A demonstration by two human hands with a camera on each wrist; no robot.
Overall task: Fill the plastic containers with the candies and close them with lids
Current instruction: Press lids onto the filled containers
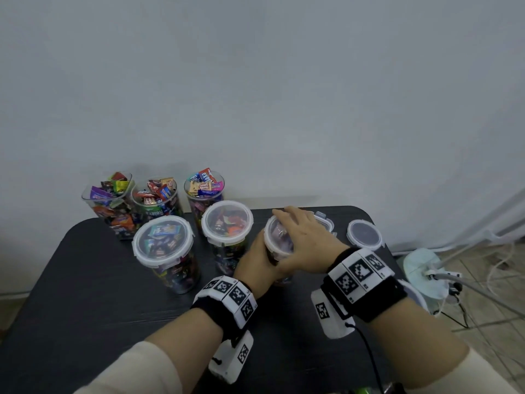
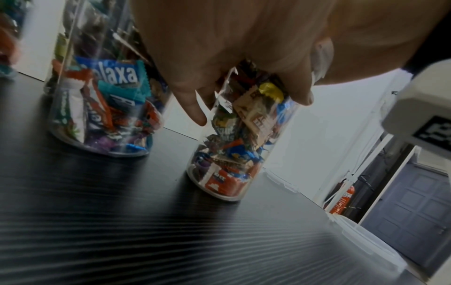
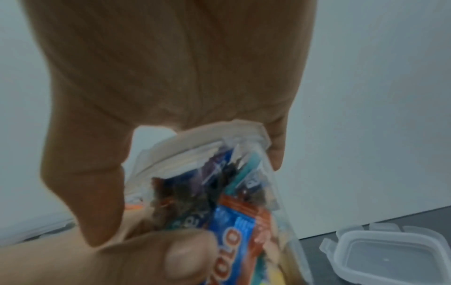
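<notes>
Both hands on one candy jar

From the head view, we see the left hand (image 1: 252, 265) wrapped around the jar (image 1: 277, 245) on the table (image 1: 85, 280), the right hand (image 1: 306, 240) pressing its lid (image 1: 279, 234). At the left wrist, fingers (image 2: 192, 108) curl around the jar. At the right wrist the picture is blurred; the palm seems to cover the lid.

Six clear tubs full of candies (image 1: 207, 185) stand upright on the desk (image 1: 85, 280). Three open tubs (image 1: 154, 199) stand at the back by the wall. In front, two shut tubs (image 1: 163, 244) wear round white lids. The sixth tub (image 2: 234, 138) stands on the right with a lid (image 1: 277, 237) sitting on top. A spare round lid (image 1: 364, 234) lies flat further right, and a square lid (image 3: 388, 254) lies behind it.
</notes>
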